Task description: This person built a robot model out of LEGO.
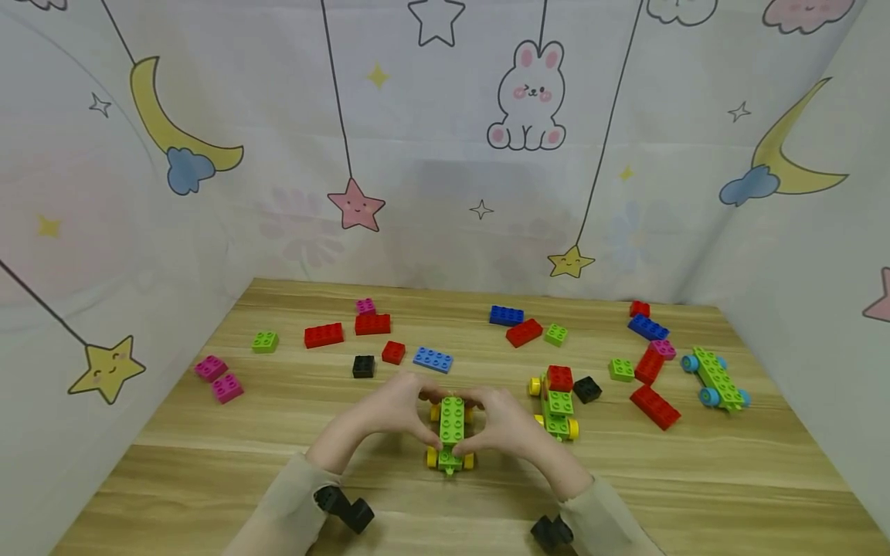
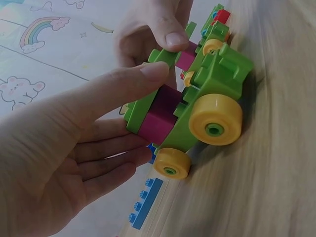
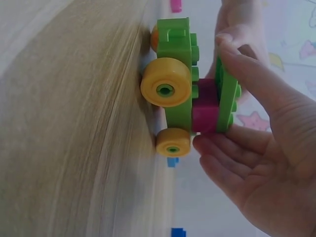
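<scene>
A green toy car base with yellow wheels (image 1: 449, 462) stands on the table between both hands. In the right wrist view, a magenta brick (image 3: 205, 106) sits on this base, and a long green brick (image 1: 452, 421) lies across its top, overhanging one end of it. My left hand (image 1: 402, 413) holds the long brick from the left, thumb at the near end and fingers towards the far end. From the other side my right hand (image 1: 502, 421) grips the same brick in a mirrored way. The fingertips of both hands come close together at its far end.
To the right stands another yellow-wheeled green car (image 1: 558, 405) carrying a red brick, beside a black brick (image 1: 587, 389). A green base with blue wheels (image 1: 716, 378) is farther right. Loose bricks, including a light blue one (image 1: 433, 359) and red ones (image 1: 324, 335), lie behind the hands.
</scene>
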A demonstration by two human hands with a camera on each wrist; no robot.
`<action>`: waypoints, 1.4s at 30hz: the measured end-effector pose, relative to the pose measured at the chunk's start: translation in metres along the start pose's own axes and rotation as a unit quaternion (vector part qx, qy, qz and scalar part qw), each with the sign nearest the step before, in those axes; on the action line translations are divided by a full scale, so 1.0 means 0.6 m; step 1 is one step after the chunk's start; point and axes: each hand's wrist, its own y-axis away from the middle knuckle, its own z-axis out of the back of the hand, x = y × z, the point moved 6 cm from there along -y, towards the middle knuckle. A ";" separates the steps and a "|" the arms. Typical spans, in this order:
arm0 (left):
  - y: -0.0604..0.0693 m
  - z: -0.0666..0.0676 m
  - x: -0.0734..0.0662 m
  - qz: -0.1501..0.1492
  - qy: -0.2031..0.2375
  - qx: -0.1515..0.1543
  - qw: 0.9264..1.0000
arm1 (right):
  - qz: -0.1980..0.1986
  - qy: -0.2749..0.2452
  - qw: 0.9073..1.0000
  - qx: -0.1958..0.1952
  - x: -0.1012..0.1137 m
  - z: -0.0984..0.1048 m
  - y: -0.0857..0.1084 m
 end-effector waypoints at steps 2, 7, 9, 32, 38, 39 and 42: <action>0.000 0.000 0.000 -0.005 -0.002 -0.002 1.000 | 0.001 0.001 1.000 0.001 -0.002 0.000 0.000; 0.001 0.003 0.004 -0.010 -0.001 -0.009 1.000 | -0.003 -0.005 1.000 -0.005 -0.007 0.001 0.000; 0.001 0.003 0.006 -0.007 0.000 -0.011 1.000 | -0.006 -0.009 1.000 -0.013 -0.009 0.003 0.000; 0.001 0.009 0.024 0.002 0.013 -0.020 1.000 | 0.001 -0.015 0.998 -0.057 -0.015 -0.002 -0.008; 0.001 0.010 0.023 -0.011 0.002 -0.017 1.000 | -0.002 -0.017 0.998 -0.061 -0.016 -0.003 -0.009; 0.001 0.010 0.023 -0.012 0.002 -0.015 1.000 | -0.003 -0.019 0.998 -0.061 -0.017 -0.003 -0.009; 0.004 0.013 0.023 -0.014 0.005 -0.011 1.000 | -0.004 -0.023 0.998 -0.061 -0.017 -0.004 -0.010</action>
